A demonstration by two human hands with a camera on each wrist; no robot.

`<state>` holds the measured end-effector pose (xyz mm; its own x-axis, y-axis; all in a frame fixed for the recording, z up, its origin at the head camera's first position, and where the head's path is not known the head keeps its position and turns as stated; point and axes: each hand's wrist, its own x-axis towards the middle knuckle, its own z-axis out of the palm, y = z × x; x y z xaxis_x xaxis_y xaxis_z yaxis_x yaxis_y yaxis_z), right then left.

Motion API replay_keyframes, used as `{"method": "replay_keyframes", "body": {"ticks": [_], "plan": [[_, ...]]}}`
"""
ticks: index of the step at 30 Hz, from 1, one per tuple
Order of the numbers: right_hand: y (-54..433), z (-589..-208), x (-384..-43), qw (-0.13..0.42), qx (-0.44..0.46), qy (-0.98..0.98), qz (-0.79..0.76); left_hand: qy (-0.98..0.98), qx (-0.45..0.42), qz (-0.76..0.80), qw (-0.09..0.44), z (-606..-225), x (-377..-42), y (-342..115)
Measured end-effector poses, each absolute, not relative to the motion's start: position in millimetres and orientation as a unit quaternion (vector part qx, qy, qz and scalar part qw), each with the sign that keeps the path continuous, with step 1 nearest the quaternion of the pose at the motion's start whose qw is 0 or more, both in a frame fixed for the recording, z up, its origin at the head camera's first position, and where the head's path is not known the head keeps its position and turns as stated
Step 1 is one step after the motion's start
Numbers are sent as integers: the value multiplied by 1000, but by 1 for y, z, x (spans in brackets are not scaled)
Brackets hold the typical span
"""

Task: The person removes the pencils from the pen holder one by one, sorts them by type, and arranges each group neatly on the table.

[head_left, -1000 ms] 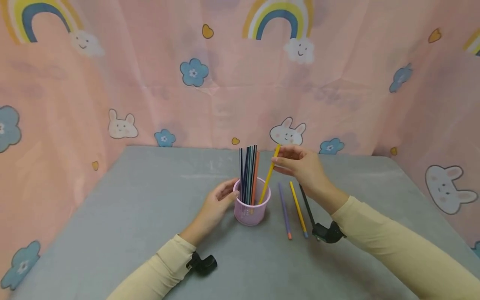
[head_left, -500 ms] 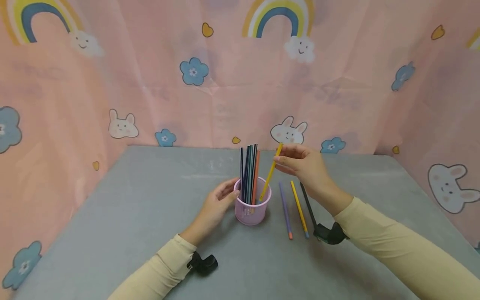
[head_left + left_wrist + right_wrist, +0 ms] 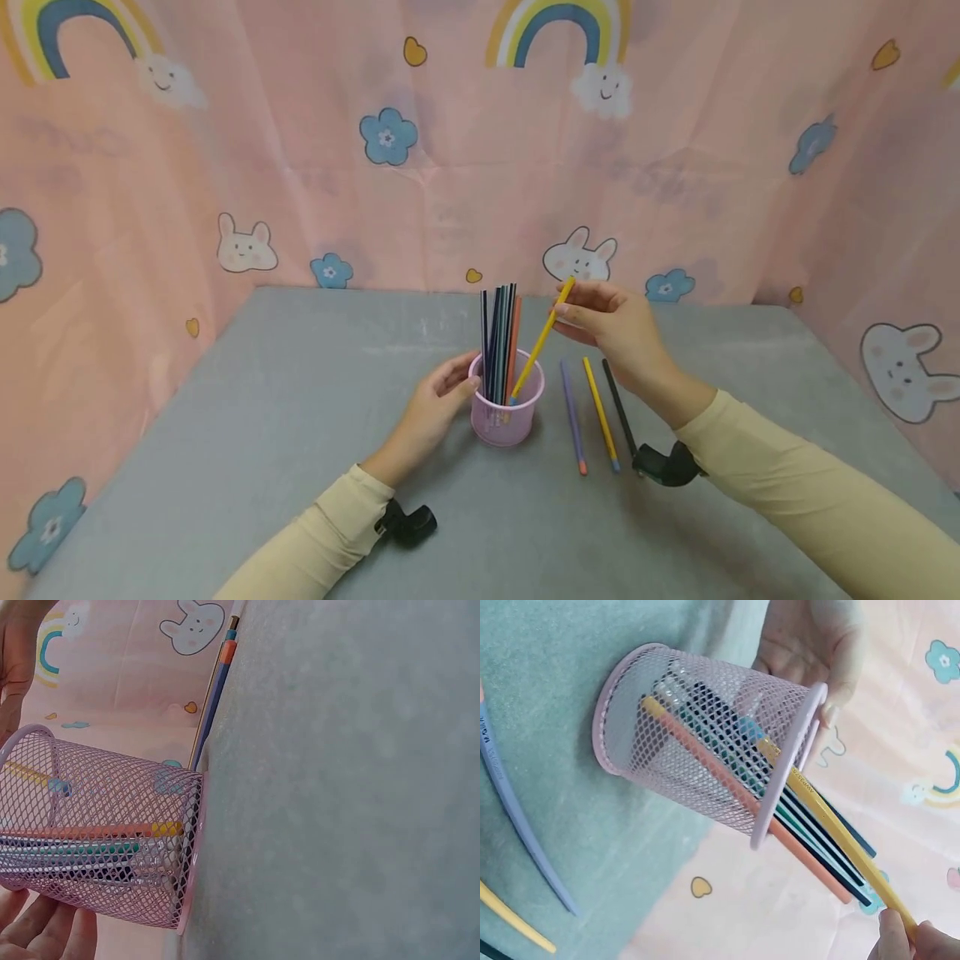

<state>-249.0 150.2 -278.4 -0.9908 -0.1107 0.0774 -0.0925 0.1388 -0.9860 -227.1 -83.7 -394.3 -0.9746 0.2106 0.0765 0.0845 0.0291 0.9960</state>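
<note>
A pink mesh pencil cup [image 3: 502, 427] stands upright on the table, with several dark pencils [image 3: 498, 333] and an orange pencil [image 3: 513, 333] leaning inside it. My left hand [image 3: 435, 404] holds the cup from its left side, the thumb at the rim. Between thumb and fingers, my right hand [image 3: 618, 329] pinches a yellow pencil [image 3: 847, 844] near its upper end. That pencil slants, its blue-tipped lower end inside the cup's mouth, above the bottom, as the left wrist view shows. Right of the cup lie a purple pencil [image 3: 573, 421], another yellow pencil [image 3: 601, 412] and a black pencil [image 3: 618, 404].
The grey table [image 3: 262, 450] spreads around the cup. Behind it hangs a pink printed curtain [image 3: 465, 200], which also runs along both sides. A black wrist camera [image 3: 408, 525] sits on the left wrist, another black wrist camera [image 3: 666, 465] on the right.
The yellow pencil in my right hand has tilted further, its top shifting right and its lower end moving left within the cup's mouth. My left hand stays on the cup.
</note>
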Motion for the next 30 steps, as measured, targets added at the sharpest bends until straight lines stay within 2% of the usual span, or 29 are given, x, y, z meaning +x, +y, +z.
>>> {"method": "replay_keyframes", "body": {"ticks": [18, 30], "plan": [[153, -268, -244, 13, -77, 703, -707, 717, 106, 687, 48, -390, -226, -84], [170, -259, -242, -24, -96, 658, -747, 716, 110, 688, 50, -390, -227, -84]]}}
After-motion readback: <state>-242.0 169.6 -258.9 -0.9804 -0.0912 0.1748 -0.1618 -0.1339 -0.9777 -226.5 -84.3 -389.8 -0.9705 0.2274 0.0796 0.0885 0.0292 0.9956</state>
